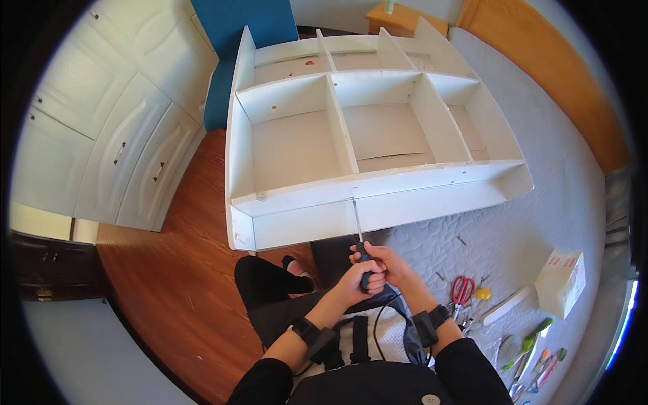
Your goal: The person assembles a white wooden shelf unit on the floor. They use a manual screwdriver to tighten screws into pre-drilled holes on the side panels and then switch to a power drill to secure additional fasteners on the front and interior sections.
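Note:
A screwdriver (365,253) with a dark handle and a long metal shaft points away from me. My left hand (356,281) is wrapped round the lower end of its handle. Further up, my right hand (387,260) closes on the same handle, thumb and fingers near the shaft. The tip meets the underside edge of a long board on a white shelf unit (398,185), close to the board's middle. This unit has several open compartments and lies with them facing up. Whether a screw sits under the tip is too small to tell.
On the quilted pale mattress at right lie red-handled scissors (463,290), a yellow round piece (482,293), a white strip (505,306), a white box (561,283) and several hand tools. White cabinets (88,128) and brown wooden floor (169,290) are at left, a blue panel (243,20) behind.

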{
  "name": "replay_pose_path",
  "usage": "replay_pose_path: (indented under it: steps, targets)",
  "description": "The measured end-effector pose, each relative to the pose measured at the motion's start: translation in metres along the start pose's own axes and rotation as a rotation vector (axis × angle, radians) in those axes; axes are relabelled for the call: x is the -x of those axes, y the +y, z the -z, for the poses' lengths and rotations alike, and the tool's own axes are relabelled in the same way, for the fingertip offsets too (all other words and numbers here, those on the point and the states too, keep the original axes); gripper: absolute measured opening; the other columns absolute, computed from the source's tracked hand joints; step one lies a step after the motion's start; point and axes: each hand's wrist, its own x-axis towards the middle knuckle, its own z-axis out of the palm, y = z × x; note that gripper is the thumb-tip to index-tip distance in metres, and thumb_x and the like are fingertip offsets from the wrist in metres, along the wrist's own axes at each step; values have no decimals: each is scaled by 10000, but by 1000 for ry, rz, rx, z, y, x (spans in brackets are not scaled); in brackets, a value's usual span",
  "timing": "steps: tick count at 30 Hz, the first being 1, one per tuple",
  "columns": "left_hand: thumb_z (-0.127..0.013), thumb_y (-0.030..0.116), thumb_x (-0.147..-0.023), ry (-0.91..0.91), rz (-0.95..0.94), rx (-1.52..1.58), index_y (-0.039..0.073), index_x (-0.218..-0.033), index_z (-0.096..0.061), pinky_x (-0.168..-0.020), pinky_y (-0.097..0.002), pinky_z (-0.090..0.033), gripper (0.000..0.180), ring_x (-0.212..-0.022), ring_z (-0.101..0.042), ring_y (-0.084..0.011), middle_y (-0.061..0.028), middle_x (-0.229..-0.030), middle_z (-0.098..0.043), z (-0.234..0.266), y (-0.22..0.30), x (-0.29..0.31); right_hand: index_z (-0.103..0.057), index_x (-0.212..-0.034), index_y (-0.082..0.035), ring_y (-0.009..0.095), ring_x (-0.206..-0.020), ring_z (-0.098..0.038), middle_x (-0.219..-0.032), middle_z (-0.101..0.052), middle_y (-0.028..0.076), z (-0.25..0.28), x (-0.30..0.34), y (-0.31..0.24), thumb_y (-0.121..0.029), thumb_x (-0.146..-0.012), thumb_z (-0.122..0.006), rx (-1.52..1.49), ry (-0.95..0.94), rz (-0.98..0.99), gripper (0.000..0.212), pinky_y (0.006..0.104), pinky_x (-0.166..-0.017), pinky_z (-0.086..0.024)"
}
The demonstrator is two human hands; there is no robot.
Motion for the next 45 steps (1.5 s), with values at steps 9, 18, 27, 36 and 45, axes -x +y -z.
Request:
replay_pose_path:
  steps: [9, 18, 27, 36, 45]
  targets:
    - [-584, 102, -846, 608, -347, -519, 42, -806, -509, -376, -307, -365, 104, -403, -452, -141, -12, -567, -462, -21, -9, 10, -641, -1062, 57, 150, -678, -642, -910, -692, 108, -36, 15, -14, -263, -936, -590, 491, 213, 76, 348, 274, -580, -528]
    - [-503, 149, -895, 36, -85, -120, 63, -791, -526, -368, -267, -311, 137, -368, -362, -115, 50, -494, -365, 2, 5, -1, -564, -1169, 54, 191, -979, -632, -1124, -648, 143, -5, 11, -5, -309, -974, -516, 71, -163, 19, 415, 294, -877, -503]
    - [-486, 374, -977, 411, -67, -950, -58, -1076, -603, -780, -317, -549, 458, -881, -668, -238, -147, -986, -663, -31, 25, 57, -519, -1149, -12, 140, -858, -563, -900, -571, 9, -2, 0, 26, -337, -976, -514, -694, -371, -37, 368, 278, -795, -482]
    - [-497, 286, -977, 869, -558, -785, 0, -974, -623, -583, -260, -498, 313, -656, -639, -171, -104, -819, -677, 59, 80, 181, -535, -1094, -9, 72, -568, -394, -733, -462, -18, -4, 3, 19, -317, -994, -492, -354, -150, 67, 326, 199, -482, -359]
    - [-504, 257, -981, 987, -809, -411, -13, -967, -604, -498, -232, -455, 288, -581, -620, -174, -108, -725, -662, 173, 64, 220, -597, -842, -57, 130, -535, -541, -598, -544, 8, -8, -7, 26, -397, -927, -586, 617, 426, 321, 351, 280, -548, -477]
